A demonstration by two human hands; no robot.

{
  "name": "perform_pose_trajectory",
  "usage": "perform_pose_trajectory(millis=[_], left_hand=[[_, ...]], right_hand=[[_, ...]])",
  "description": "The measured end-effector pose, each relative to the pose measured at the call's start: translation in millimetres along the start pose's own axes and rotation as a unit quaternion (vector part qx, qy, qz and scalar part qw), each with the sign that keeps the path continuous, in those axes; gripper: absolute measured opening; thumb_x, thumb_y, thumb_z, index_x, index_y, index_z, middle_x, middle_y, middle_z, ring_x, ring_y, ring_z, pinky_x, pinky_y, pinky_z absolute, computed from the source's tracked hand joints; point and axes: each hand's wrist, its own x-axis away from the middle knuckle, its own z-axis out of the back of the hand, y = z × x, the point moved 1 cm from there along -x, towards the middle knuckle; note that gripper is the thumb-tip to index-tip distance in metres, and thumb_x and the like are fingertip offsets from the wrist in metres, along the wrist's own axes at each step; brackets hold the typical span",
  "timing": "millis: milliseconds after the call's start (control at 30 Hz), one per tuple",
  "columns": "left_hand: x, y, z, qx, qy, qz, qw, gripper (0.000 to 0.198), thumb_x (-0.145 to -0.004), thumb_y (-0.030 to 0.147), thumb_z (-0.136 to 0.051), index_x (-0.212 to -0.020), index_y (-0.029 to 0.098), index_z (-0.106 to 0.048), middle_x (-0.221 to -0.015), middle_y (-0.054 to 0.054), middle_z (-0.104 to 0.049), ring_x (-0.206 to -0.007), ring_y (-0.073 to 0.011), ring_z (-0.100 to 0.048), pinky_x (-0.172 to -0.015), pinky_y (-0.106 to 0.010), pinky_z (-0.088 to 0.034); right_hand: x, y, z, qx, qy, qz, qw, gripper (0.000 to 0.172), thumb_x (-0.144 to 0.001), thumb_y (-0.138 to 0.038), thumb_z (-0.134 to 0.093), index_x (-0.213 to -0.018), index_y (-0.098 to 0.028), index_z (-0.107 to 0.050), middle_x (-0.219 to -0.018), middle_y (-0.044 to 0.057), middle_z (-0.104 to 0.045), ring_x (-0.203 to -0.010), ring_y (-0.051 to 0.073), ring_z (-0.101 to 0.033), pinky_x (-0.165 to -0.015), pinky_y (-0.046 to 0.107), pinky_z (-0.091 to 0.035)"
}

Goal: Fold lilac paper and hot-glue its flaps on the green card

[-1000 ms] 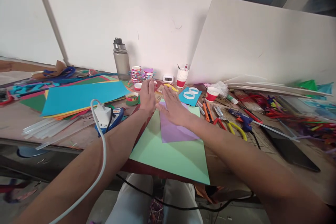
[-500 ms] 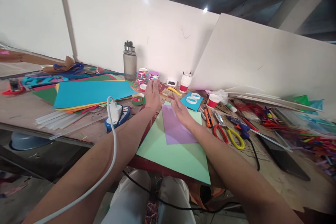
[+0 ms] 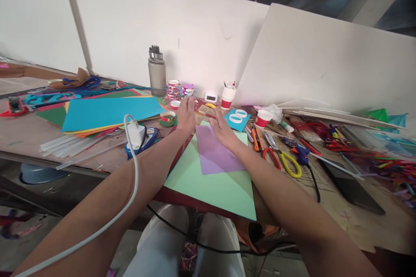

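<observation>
A purple paper sheet [image 3: 216, 156] lies on a larger light green sheet [image 3: 211, 184] that overhangs the table's near edge. My right hand [image 3: 224, 132] rests flat on the far right corner of the purple sheet, fingers stretched out. My left hand [image 3: 186, 114] is just beyond the green sheet's far left corner, fingers extended, palm turned inward, holding nothing. A taped paper ring [image 3: 167, 118] sits just left of it.
A stack of coloured card [image 3: 107, 112] lies at left, with glue sticks [image 3: 65, 145] and a white charger with cable [image 3: 134, 132]. A water bottle [image 3: 156, 71], cups [image 3: 227, 96], scissors [image 3: 286, 162], a glue gun [image 3: 300, 151] and a black tablet [image 3: 352, 186] crowd the back and right.
The right hand has slid from the middle of the purple sheet's far edge to its right corner. The left hand has hardly moved. The camera view shifted slightly.
</observation>
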Motion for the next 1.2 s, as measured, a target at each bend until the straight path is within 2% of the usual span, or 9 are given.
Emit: perform_pose_trajectory(millis=[133, 233, 333, 433, 567, 700, 867, 1033, 1200], left_hand=[[4.1, 1.6, 0.5, -0.047, -0.038, -0.017, 0.998, 0.031, -0.099, 0.033, -0.032, -0.093, 0.018, -0.058, -0.079, -0.003, -0.059, -0.078, -0.0153, -0.057, -0.076, -0.028, -0.044], [10.5, 2.1, -2.1, -0.120, -0.165, -0.036, 0.978, 0.030, -0.096, 0.032, -0.034, -0.086, 0.017, -0.059, -0.078, -0.003, -0.060, -0.078, -0.0170, -0.057, -0.076, -0.030, -0.045], [17.8, 1.0, -6.4, -0.182, -0.287, -0.052, 0.939, 0.033, -0.095, 0.034, -0.032, -0.090, 0.018, -0.061, -0.085, -0.005, -0.063, -0.082, -0.0188, -0.059, -0.079, -0.032, -0.046], [24.3, -0.9, -9.2, -0.251, -0.349, -0.093, 0.898, 0.031, -0.093, 0.029, -0.033, -0.099, 0.018, -0.061, -0.103, -0.007, -0.064, -0.101, -0.0210, -0.058, -0.092, -0.035, -0.044], [34.9, -2.8, -10.6, -0.374, -0.438, -0.117, 0.809, 0.033, -0.092, 0.034, -0.040, -0.118, 0.020, -0.055, -0.131, -0.011, -0.054, -0.126, -0.0258, -0.046, -0.106, -0.045, -0.033], [42.1, 2.8, -8.9, -0.444, -0.467, -0.119, 0.756, 0.039, -0.095, 0.036, -0.037, -0.129, 0.021, -0.048, -0.143, -0.012, -0.045, -0.134, -0.0271, -0.038, -0.110, -0.049, -0.025], [43.0, 11.1, -7.4, -0.447, -0.472, -0.114, 0.751, 0.046, -0.097, 0.038, -0.034, -0.136, 0.016, -0.046, -0.149, -0.016, -0.038, -0.139, -0.0296, -0.032, -0.112, -0.052, -0.022], [42.3, 7.5, -5.4, -0.444, -0.528, -0.148, 0.709, 0.038, -0.098, 0.034, -0.037, -0.131, 0.026, -0.053, -0.150, -0.010, -0.039, -0.142, -0.0288, -0.026, -0.112, -0.059, -0.016], [41.1, -0.5, -2.9, -0.441, -0.544, -0.133, 0.702, 0.044, -0.098, 0.035, -0.035, -0.139, 0.024, -0.047, -0.154, -0.013, -0.032, -0.143, -0.0294, -0.025, -0.112, -0.056, -0.020]], right_hand=[[5.4, 9.9, -11.4, 0.107, -0.101, 0.024, 0.989, 0.079, -0.093, -0.062, -0.024, -0.151, -0.007, -0.024, -0.158, 0.016, -0.017, -0.147, 0.029, -0.009, -0.117, 0.052, -0.003], [2.7, 11.5, -14.7, 0.105, -0.120, 0.023, 0.987, 0.074, -0.095, -0.056, -0.024, -0.150, -0.007, -0.027, -0.157, 0.017, -0.021, -0.147, 0.029, -0.011, -0.116, 0.052, -0.007], [-4.1, 14.4, 3.6, 0.008, -0.044, 0.004, 0.999, 0.065, -0.098, -0.046, -0.018, -0.151, -0.010, -0.023, -0.157, 0.013, -0.025, -0.146, 0.023, -0.016, -0.117, 0.045, -0.014], [-1.7, 19.5, 20.8, 0.003, 0.013, 0.014, 1.000, 0.068, -0.098, -0.047, -0.018, -0.153, -0.006, -0.014, -0.160, 0.013, -0.015, -0.148, 0.022, -0.008, -0.118, 0.041, -0.011], [13.8, 26.7, 10.4, 0.121, -0.128, 0.018, 0.984, 0.074, -0.097, -0.053, -0.021, -0.151, -0.002, -0.019, -0.159, 0.016, -0.013, -0.148, 0.026, -0.005, -0.118, 0.046, -0.005], [21.5, 26.5, 5.1, 0.151, -0.143, 0.030, 0.978, 0.074, -0.097, -0.055, -0.018, -0.150, -0.003, -0.025, -0.158, 0.016, -0.019, -0.147, 0.025, -0.010, -0.118, 0.044, -0.007], [26.7, 19.7, 24.2, 0.164, -0.050, 0.062, 0.983, 0.072, -0.098, -0.054, -0.015, -0.152, -0.006, -0.020, -0.159, 0.013, -0.014, -0.148, 0.023, -0.002, -0.118, 0.048, 0.002], [32.5, 22.3, 16.0, 0.167, -0.174, 0.039, 0.970, 0.080, -0.095, -0.060, -0.016, -0.152, -0.003, -0.018, -0.159, 0.015, -0.014, -0.148, 0.027, -0.006, -0.118, 0.049, -0.004], [33.6, 22.4, 12.0, 0.178, -0.138, 0.034, 0.974, 0.081, -0.095, -0.061, -0.011, -0.152, -0.004, -0.017, -0.159, 0.015, -0.014, -0.148, 0.026, -0.005, -0.117, 0.052, -0.002]])
